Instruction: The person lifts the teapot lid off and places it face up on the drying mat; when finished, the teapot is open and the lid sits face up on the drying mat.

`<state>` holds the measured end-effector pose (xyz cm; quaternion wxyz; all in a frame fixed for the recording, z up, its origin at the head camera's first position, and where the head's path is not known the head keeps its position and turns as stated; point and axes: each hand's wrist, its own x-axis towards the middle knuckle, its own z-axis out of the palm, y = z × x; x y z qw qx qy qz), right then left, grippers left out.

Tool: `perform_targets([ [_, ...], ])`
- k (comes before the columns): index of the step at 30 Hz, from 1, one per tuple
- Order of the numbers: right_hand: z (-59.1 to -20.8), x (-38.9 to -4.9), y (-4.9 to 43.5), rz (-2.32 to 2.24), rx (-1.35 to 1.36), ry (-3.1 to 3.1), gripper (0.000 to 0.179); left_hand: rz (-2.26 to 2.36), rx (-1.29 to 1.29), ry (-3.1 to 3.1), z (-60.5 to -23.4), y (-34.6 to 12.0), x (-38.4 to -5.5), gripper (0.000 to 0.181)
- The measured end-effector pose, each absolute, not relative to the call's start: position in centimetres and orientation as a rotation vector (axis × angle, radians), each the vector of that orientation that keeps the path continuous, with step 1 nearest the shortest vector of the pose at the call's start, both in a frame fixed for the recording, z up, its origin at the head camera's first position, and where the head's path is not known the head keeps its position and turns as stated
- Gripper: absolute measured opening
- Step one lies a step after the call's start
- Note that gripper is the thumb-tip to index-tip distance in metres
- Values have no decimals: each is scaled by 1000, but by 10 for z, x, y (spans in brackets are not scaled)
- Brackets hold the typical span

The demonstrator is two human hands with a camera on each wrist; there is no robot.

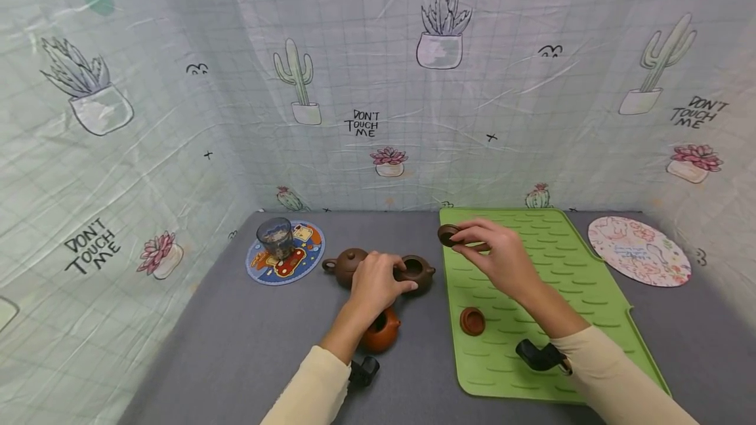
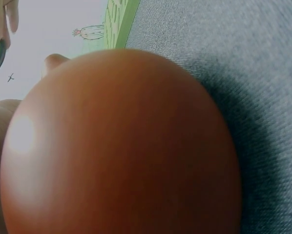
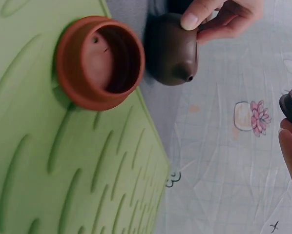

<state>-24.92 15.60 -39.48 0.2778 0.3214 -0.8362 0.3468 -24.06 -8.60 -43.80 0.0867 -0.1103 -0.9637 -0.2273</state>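
right grip (image 1: 499, 254) | holds brown lid (image 1: 447, 235) | (near green mat edge (image 1: 452, 294))

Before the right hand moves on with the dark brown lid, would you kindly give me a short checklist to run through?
1. Dark brown lid secure: ok; the right hand pinches it.
2. Open dark brown teapot steadied: ok; the left hand holds it.
3. Space on the green mat: ok; bare surface shows beyond the reddish-brown lid, which lies hollow side up.
4. Reddish-brown teapot uncovered: ok; its opening is partly visible.
5. Lidded dark brown teapot free of the left hand: cannot tell; the hand overlaps it in the head view.
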Motion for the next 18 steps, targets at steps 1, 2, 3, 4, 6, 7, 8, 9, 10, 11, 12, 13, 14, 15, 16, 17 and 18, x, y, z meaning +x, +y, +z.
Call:
perform_targets([
  [1,-396,-249,157,930,854,-2248,21,-681,-328,-2872,-438,-86,-241,30],
  [2,-398,-249,159,932,848,-2249,21,-684,-328,-2871,-438,-85,-241,30],
  [3,-399,-249,160,935,843,-2250,21,-688,-327,-2871,-438,-85,-241,30],
  [4,-400,-249,162,934,838,-2251,21,-692,-326,-2871,-438,-85,-241,30],
  [6,-402,-249,164,943,830,-2253,21,-697,-321,-2873,-438,-85,-241,30],
  [7,-403,-249,165,947,827,-2254,21,-699,-318,-2876,-438,-85,-241,30],
  [8,-405,-249,167,947,822,-2256,21,-701,-316,-2877,-438,-85,-241,30],
  [9,-406,-248,168,948,818,-2260,21,-701,-314,-2879,-438,-85,-241,30],
  [10,-407,-248,169,947,814,-2265,21,-701,-312,-2880,-438,-85,-241,30],
  [11,-408,-248,170,943,811,-2271,21,-699,-310,-2882,-438,-85,-241,29],
  [12,-409,-248,171,939,808,-2276,21,-697,-310,-2882,-438,-85,-241,30],
  [13,-410,-248,172,939,806,-2281,21,-695,-309,-2884,-438,-85,-242,30],
  [14,-411,-248,173,938,804,-2286,21,-693,-309,-2884,-438,-85,-242,29],
  [15,-413,-248,174,940,802,-2292,21,-692,-309,-2885,-438,-85,-242,29],
  [16,-414,-249,175,935,801,-2299,20,-692,-310,-2884,-438,-85,-242,29],
  [17,-415,-249,176,935,800,-2304,21,-693,-310,-2884,-438,-85,-242,29],
  [18,-417,-249,177,932,799,-2309,21,-694,-311,-2884,-438,-85,-241,29],
])
